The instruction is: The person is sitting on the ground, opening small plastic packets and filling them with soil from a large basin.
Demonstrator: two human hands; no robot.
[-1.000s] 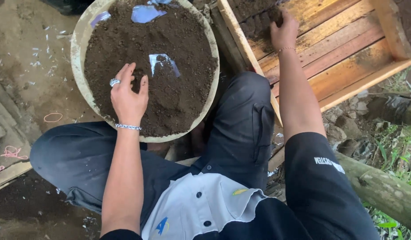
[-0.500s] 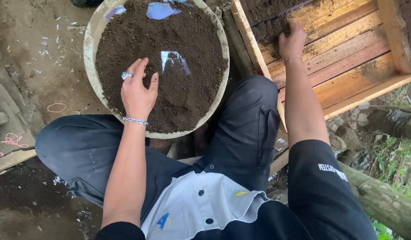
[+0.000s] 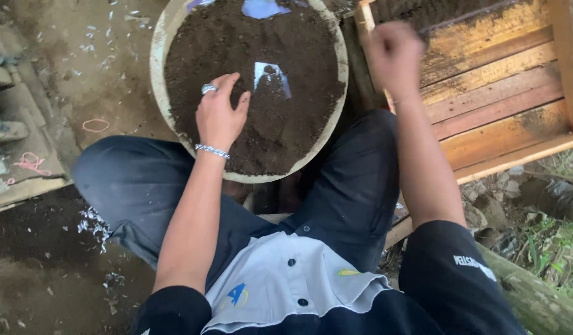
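Right now we are resting our left hand (image 3: 219, 115) on the dark soil (image 3: 262, 124) that is filling the round pale basin (image 3: 157, 68) in the upper middle of the frame, with the fingers loosely spread and the palm lying flat on the surface, holding nothing. A ring (image 3: 208, 89) is sitting on one finger and a beaded bracelet (image 3: 212, 151) is circling the wrist. Just beside the fingertips a clear plastic bag (image 3: 271, 77) is poking out of the soil, and another bluish piece of plastic (image 3: 262, 7) is lying at the basin's top edge. Our right hand (image 3: 395, 53) is hovering blurred in the upper right, curled into a loose fist over the edge of the wooden slatted crate (image 3: 503, 93); we cannot tell whether it is gripping anything. Below, our dark trousers (image 3: 131, 186) are framing the basin on both sides. At the left edge, pink rubber bands (image 3: 95, 125) are lying on the muddy ground (image 3: 82, 56).
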